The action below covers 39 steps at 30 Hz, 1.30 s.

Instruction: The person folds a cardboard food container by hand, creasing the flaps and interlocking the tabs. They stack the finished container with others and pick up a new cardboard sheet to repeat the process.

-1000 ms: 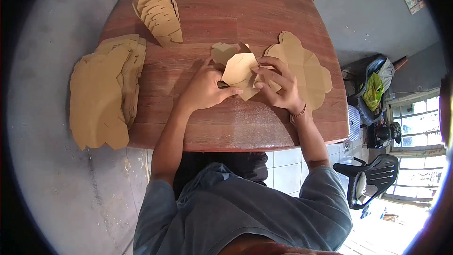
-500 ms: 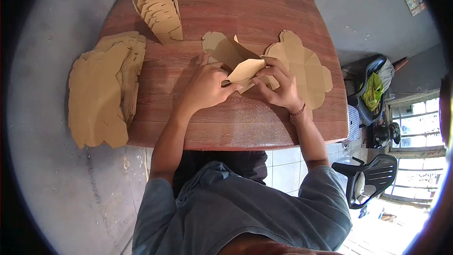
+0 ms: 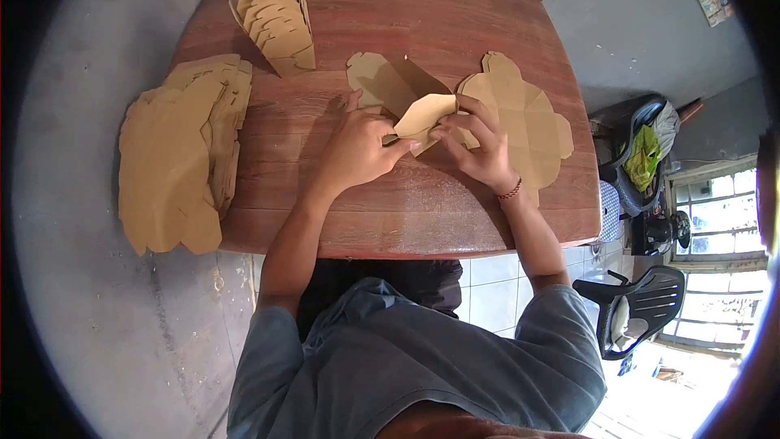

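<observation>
Between my two hands is a partly folded brown cardboard box (image 3: 426,116), its side panels raised and one long flap stretching to the far left. My left hand (image 3: 363,144) grips its left near edge, thumb pressed against the front panel. On the right, my right hand (image 3: 478,142) pinches the front corner with thumb and fingers, a braided bracelet on that wrist. Just beyond the right hand lie flat, die-cut cardboard blanks (image 3: 520,114). The box's underside and some fingertips are hidden.
A thick pile of flat cardboard blanks (image 3: 171,162) lies at the table's left edge. Several folded boxes (image 3: 276,20) stand nested at the back left of the wooden table (image 3: 406,0). A dark plastic chair (image 3: 642,305) is at the right, beyond the table.
The box's front panel has tipped a little, and the right fingers have shifted slightly left along its corner. The left hand stays nearly in place.
</observation>
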Each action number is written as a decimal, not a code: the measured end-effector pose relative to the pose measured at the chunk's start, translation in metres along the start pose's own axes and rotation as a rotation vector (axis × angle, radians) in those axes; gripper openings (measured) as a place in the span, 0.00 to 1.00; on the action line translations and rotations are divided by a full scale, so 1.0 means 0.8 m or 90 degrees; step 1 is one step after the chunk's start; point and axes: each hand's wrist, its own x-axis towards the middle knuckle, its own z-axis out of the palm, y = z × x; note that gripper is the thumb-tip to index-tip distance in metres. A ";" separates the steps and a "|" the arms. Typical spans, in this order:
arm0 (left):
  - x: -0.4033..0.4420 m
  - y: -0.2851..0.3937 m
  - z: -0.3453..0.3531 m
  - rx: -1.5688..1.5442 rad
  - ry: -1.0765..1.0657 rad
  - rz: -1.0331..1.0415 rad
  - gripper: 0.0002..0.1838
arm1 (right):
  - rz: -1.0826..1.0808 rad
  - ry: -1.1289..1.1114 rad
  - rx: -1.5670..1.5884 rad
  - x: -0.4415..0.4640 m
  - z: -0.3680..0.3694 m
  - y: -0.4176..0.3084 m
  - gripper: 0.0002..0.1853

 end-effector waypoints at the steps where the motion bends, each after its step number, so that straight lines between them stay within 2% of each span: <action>1: 0.000 -0.001 0.004 0.007 0.011 -0.005 0.13 | 0.002 0.001 0.000 -0.006 0.005 0.006 0.14; 3: 0.001 0.001 0.011 0.016 0.022 -0.011 0.13 | -0.018 0.075 -0.020 -0.010 0.013 0.013 0.23; 4: 0.004 0.004 0.015 -0.020 0.103 0.013 0.13 | -0.018 0.076 -0.020 -0.011 0.015 0.013 0.23; 5: 0.006 0.007 0.018 -0.056 0.184 0.037 0.13 | -0.014 0.092 -0.011 -0.010 0.017 0.012 0.28; 6: 0.007 0.012 0.021 -0.055 0.185 0.038 0.13 | -0.010 0.108 -0.003 -0.006 0.019 0.007 0.34; 8: 0.005 0.022 0.024 -0.298 0.169 -0.136 0.14 | -0.041 0.082 -0.065 0.001 0.019 -0.006 0.38; 9: 0.005 0.023 0.025 -0.298 0.169 -0.136 0.14 | -0.068 0.054 -0.126 0.003 0.018 -0.011 0.42; 15: 0.003 0.021 0.024 -0.396 0.129 -0.128 0.13 | -0.176 0.036 -0.205 0.002 0.014 -0.006 0.39; 18: 0.003 0.024 0.025 -0.404 0.155 -0.106 0.13 | -0.160 0.005 -0.205 0.003 0.010 -0.012 0.36; 21: 0.000 0.013 0.014 -0.383 0.087 -0.106 0.17 | -0.185 0.006 -0.213 0.007 0.003 -0.015 0.34; 23: -0.004 0.003 -0.006 -0.513 -0.060 -0.101 0.27 | -0.206 -0.004 -0.184 0.008 -0.004 -0.017 0.33; 24: -0.008 -0.008 -0.011 -0.512 -0.059 -0.101 0.27 | -0.227 -0.015 -0.157 0.008 -0.008 -0.019 0.32; 27: -0.017 -0.037 -0.016 -0.821 -0.171 -0.005 0.40 | -0.248 -0.068 -0.148 0.010 -0.015 -0.031 0.31; 28: -0.018 -0.038 -0.013 -0.818 -0.168 -0.006 0.40 | -0.250 -0.067 -0.145 0.013 -0.016 -0.032 0.31; 30: -0.017 -0.029 -0.005 -1.026 -0.175 -0.072 0.36 | -0.233 -0.101 -0.112 0.014 -0.018 -0.032 0.26; 31: -0.014 -0.021 -0.002 -1.026 -0.175 -0.072 0.36 | -0.232 -0.101 -0.111 0.014 -0.019 -0.030 0.26; 33: -0.008 0.001 0.006 -0.836 -0.102 -0.114 0.31 | -0.211 -0.086 -0.044 0.013 -0.022 -0.021 0.25; 34: -0.006 0.007 0.013 -0.837 -0.107 -0.113 0.31 | -0.208 -0.085 -0.048 0.008 -0.013 -0.009 0.25; 36: -0.002 0.021 0.028 -0.665 -0.107 -0.154 0.27 | -0.169 0.108 0.130 -0.001 0.008 0.011 0.29; 37: -0.003 0.034 0.033 -0.671 -0.072 -0.136 0.26 | -0.131 0.103 0.093 -0.005 0.007 0.012 0.35; 39: -0.009 0.036 0.037 -0.673 -0.089 -0.127 0.26 | -0.072 0.129 0.071 -0.007 0.010 0.011 0.35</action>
